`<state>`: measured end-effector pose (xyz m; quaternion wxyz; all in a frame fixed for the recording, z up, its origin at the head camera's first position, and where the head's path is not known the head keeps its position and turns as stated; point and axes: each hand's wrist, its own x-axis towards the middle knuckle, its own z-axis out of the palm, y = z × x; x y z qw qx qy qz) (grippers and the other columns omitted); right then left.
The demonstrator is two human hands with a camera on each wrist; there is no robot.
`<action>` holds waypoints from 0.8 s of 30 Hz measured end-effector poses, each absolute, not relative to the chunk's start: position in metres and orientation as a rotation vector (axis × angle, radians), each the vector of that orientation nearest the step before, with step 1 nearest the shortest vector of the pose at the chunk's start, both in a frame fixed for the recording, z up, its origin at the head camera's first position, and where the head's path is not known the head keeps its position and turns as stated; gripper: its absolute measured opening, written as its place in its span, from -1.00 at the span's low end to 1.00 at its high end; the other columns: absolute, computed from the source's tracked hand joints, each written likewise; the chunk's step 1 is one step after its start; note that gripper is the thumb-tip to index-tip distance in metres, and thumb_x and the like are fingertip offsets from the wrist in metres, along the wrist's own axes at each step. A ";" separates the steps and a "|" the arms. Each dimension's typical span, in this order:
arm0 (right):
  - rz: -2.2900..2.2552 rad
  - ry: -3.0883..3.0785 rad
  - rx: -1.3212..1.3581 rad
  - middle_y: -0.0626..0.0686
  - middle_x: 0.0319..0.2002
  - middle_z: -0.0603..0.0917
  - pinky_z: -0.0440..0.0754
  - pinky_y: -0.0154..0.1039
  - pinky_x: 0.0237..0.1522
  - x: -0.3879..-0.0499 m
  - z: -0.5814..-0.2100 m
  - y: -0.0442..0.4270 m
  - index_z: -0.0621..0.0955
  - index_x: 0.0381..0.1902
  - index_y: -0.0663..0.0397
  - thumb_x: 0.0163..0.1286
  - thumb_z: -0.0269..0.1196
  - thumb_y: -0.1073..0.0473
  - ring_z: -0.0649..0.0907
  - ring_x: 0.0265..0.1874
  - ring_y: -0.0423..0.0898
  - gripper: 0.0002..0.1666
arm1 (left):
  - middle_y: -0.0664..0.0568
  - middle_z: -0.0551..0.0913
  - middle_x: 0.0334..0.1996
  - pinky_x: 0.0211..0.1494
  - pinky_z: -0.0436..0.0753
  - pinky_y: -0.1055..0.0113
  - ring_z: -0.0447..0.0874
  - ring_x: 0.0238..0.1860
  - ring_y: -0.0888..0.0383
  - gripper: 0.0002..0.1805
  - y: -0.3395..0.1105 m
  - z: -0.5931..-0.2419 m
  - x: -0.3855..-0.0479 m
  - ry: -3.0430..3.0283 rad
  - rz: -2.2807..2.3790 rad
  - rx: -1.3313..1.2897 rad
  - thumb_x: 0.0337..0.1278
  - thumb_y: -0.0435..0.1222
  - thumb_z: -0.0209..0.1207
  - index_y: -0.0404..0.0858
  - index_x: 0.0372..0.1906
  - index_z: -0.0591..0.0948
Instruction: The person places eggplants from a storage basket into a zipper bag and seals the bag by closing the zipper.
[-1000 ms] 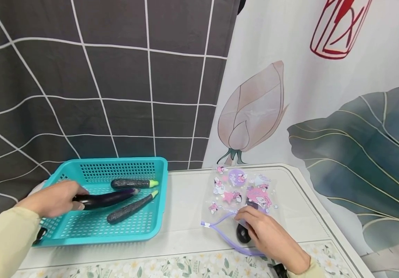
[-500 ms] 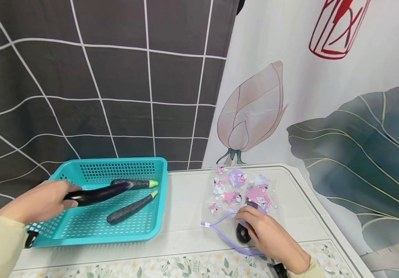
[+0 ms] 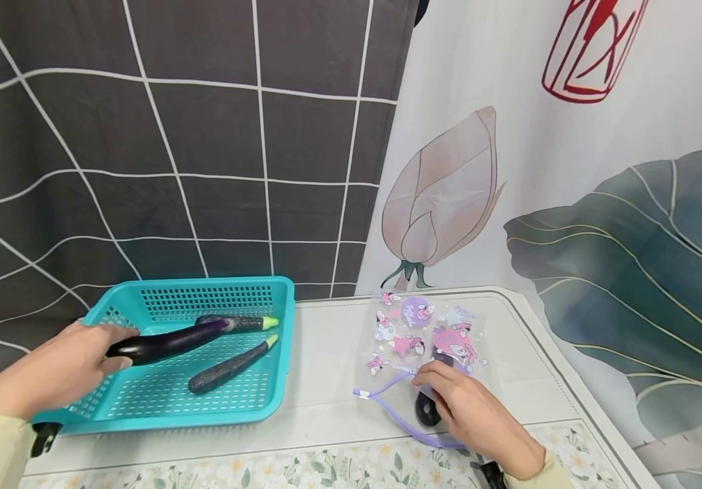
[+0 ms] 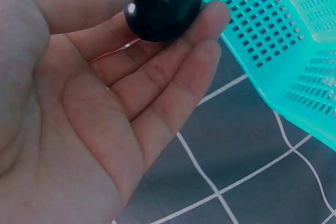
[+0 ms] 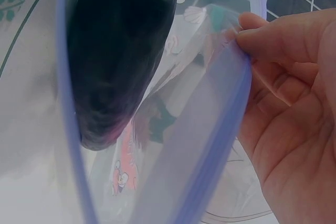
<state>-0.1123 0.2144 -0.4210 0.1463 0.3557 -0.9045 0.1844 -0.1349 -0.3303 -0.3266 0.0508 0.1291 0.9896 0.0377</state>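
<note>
Left hand point(image 3: 57, 368): thumb set against fingers, pinching the blunt end of a long glossy purple-black eggplant point(image 3: 170, 344); the lower fingers lie extended. The eggplant is over a rectangular turquoise plastic basket point(image 3: 284, 367) with perforated walls, its tapered end pointing right and overlapping, in the head view, a slim dark green courgette with a pale green tip point(image 3: 251, 324). It looks lifted, though contact beneath cannot be ruled out. Gripping one end probably leaves the rest of its length free. A second slim dark green courgette point(image 3: 227, 371) lies on the basket floor.

Right hand point(image 3: 476, 415): thumb and fingertips pinch a mouth edge of a clear plastic bag with pink and lilac prints point(image 3: 402, 346). Judged reason: this holds the lilac zip strips point(image 5: 215, 150) apart (the right wrist view shows the gap). Inside: another glossy purple-black eggplant point(image 3: 427, 411), rounded end by the mouth, likely weighting the bag against the white table point(image 3: 326, 380)
</note>
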 end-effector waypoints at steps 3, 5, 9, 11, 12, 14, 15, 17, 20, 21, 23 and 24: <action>0.526 -2.603 1.024 -0.13 -0.05 0.62 0.67 -0.25 -0.14 -0.112 -0.421 0.214 0.65 -0.09 0.01 0.23 0.28 0.52 0.66 -0.12 -0.21 -0.62 | -0.42 0.62 0.03 -0.01 0.52 -0.25 0.51 0.04 -0.46 -0.50 -0.327 -0.326 -0.131 3.025 0.094 0.352 0.16 -0.29 0.36 -0.52 0.12 0.59; 0.522 -2.603 1.022 -0.13 -0.05 0.62 0.67 -0.24 -0.14 -0.112 -0.421 0.214 0.65 -0.09 0.03 0.22 0.28 0.52 0.66 -0.12 -0.21 -0.63 | -0.48 0.58 0.09 0.09 0.43 -0.34 0.45 0.12 -0.52 -0.48 -0.325 -0.325 -0.128 3.038 0.090 0.337 0.17 -0.28 0.35 -0.55 0.14 0.57; 0.517 -2.601 1.019 -0.13 -0.05 0.62 0.67 -0.25 -0.15 -0.112 -0.421 0.215 0.65 -0.09 0.03 0.22 0.28 0.52 0.66 -0.12 -0.21 -0.62 | -0.48 0.56 0.12 0.14 0.38 -0.37 0.40 0.16 -0.52 -0.45 -0.320 -0.323 -0.121 3.061 0.110 0.335 0.19 -0.27 0.35 -0.55 0.17 0.54; 0.516 -2.599 1.017 -0.14 -0.05 0.62 0.67 -0.25 -0.15 -0.113 -0.421 0.214 0.65 -0.09 0.01 0.22 0.28 0.52 0.66 -0.12 -0.22 -0.62 | -0.46 0.57 0.10 0.14 0.36 -0.36 0.42 0.16 -0.50 -0.44 -0.317 -0.322 -0.118 3.071 0.121 0.356 0.19 -0.26 0.35 -0.55 0.18 0.54; 0.516 -2.599 1.017 -0.14 -0.05 0.62 0.67 -0.25 -0.15 -0.113 -0.421 0.214 0.64 -0.09 0.01 0.22 0.28 0.52 0.66 -0.13 -0.22 -0.61 | -0.45 0.57 0.11 0.14 0.36 -0.36 0.42 0.17 -0.49 -0.44 -0.316 -0.322 -0.117 3.075 0.129 0.366 0.19 -0.26 0.35 -0.54 0.19 0.53; 0.518 -2.600 1.015 -0.13 -0.05 0.62 0.67 -0.25 -0.15 -0.113 -0.421 0.214 0.65 -0.10 0.01 0.22 0.28 0.52 0.66 -0.13 -0.22 -0.61 | -0.44 0.58 0.11 0.14 0.38 -0.34 0.44 0.19 -0.46 -0.43 -0.313 -0.322 -0.113 3.085 0.150 0.394 0.21 -0.25 0.34 -0.52 0.21 0.53; 0.519 -2.601 1.013 -0.13 -0.05 0.62 0.67 -0.25 -0.15 -0.113 -0.421 0.214 0.64 -0.10 0.01 0.22 0.28 0.53 0.66 -0.13 -0.22 -0.61 | -0.43 0.58 0.12 0.15 0.39 -0.33 0.45 0.19 -0.44 -0.43 -0.311 -0.322 -0.112 3.087 0.164 0.405 0.21 -0.25 0.34 -0.51 0.22 0.52; 0.522 -2.604 1.010 -0.13 -0.06 0.62 0.67 -0.25 -0.15 -0.113 -0.420 0.214 0.64 -0.10 0.01 0.22 0.27 0.53 0.66 -0.13 -0.21 -0.62 | -0.42 0.57 0.14 0.13 0.43 -0.31 0.45 0.20 -0.43 -0.44 -0.308 -0.322 -0.107 3.096 0.200 0.420 0.22 -0.25 0.33 -0.49 0.23 0.52; 0.527 -2.609 1.006 -0.13 -0.06 0.62 0.67 -0.25 -0.15 -0.112 -0.420 0.214 0.64 -0.10 0.02 0.22 0.27 0.53 0.66 -0.13 -0.21 -0.62 | -0.42 0.57 0.15 0.08 0.51 -0.27 0.47 0.20 -0.43 -0.44 -0.304 -0.321 -0.102 3.108 0.245 0.428 0.22 -0.24 0.33 -0.46 0.24 0.53; 0.528 -2.610 1.004 -0.13 -0.06 0.62 0.67 -0.25 -0.15 -0.112 -0.420 0.214 0.65 -0.10 0.02 0.22 0.27 0.53 0.66 -0.13 -0.21 -0.62 | -0.41 0.57 0.15 0.08 0.52 -0.26 0.48 0.19 -0.42 -0.44 -0.303 -0.321 -0.101 3.115 0.250 0.429 0.22 -0.24 0.34 -0.45 0.24 0.53; 0.529 -2.610 1.002 -0.13 -0.06 0.62 0.67 -0.25 -0.15 -0.112 -0.420 0.214 0.65 -0.10 0.02 0.22 0.27 0.53 0.66 -0.13 -0.21 -0.62 | -0.39 0.59 0.14 0.07 0.53 -0.24 0.49 0.19 -0.40 -0.45 -0.300 -0.321 -0.100 3.128 0.256 0.441 0.21 -0.23 0.34 -0.44 0.23 0.55; 0.529 -2.610 1.001 -0.13 -0.06 0.62 0.67 -0.26 -0.16 -0.112 -0.420 0.214 0.64 -0.10 0.01 0.23 0.27 0.53 0.66 -0.13 -0.21 -0.62 | -0.38 0.59 0.14 0.07 0.54 -0.23 0.50 0.19 -0.40 -0.45 -0.299 -0.320 -0.100 3.131 0.259 0.450 0.20 -0.23 0.35 -0.44 0.22 0.55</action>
